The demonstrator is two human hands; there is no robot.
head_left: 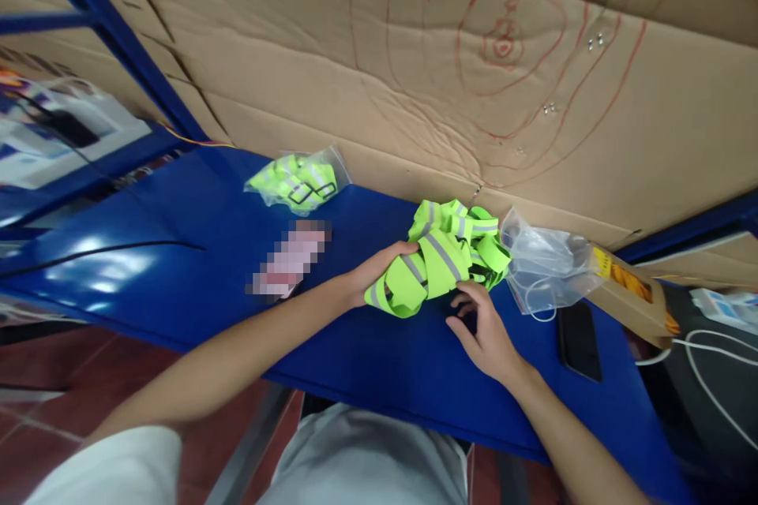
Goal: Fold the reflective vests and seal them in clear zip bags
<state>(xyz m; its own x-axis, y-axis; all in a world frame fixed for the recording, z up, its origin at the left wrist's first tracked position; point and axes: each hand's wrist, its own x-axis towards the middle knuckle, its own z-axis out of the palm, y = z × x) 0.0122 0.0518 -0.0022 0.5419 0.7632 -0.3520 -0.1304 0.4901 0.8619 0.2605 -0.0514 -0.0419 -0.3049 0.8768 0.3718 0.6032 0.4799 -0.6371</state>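
My left hand point(373, 272) is closed around the left end of a bundle of neon yellow-green reflective straps point(443, 262), with silver-grey stripes along the bands. Part of that hand is hidden behind the looped webbing. The bundle is loosely folded, and some of it rests toward the cardboard at the back. My right hand point(489, 335) is at the bundle's lower right edge, thumb held apart from its bent fingers. Its fingertips reach the straps; whether they press on them I cannot tell. Right of the bundle lies a clear plastic bag point(542, 268).
Another bag of reflective straps point(299, 180) lies at the back left of the blue table point(355, 371). Nearer is a blurred pinkish item point(293, 259). At right are a black phone point(580, 341) and a cardboard box point(631, 296). A cardboard panel point(296, 39) stands behind.
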